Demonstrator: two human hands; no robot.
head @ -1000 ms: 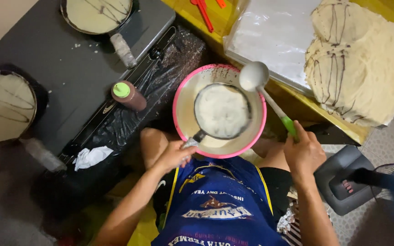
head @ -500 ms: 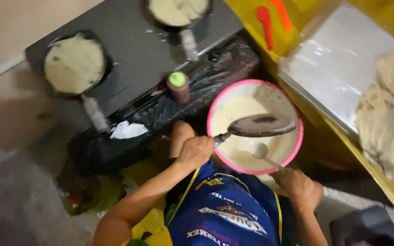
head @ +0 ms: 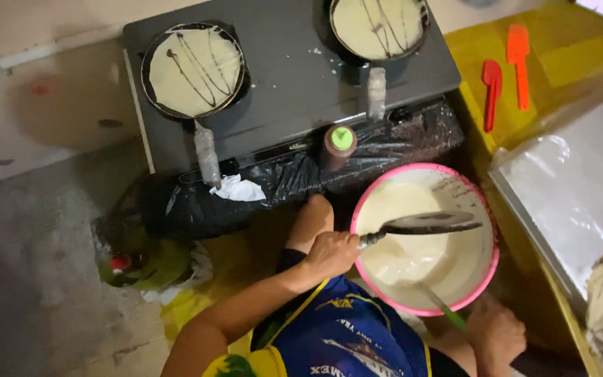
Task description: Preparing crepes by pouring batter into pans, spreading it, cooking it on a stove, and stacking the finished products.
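Left hand clamps the small dark frying pan level over the pink-rimmed round batter bowl (drips land inside), right hand gripping the green-handled ladle.

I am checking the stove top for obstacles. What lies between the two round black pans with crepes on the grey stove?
In the head view, only bare grey stove top lies between the left pan and the right pan, with a few pale specks.

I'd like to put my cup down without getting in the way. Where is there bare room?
The grey stove top is bare between the two pans. The yellow table is bare right of the red spatulas. It is crowded near the pink bowl, where the left hand holds a pan and the right hand a ladle.
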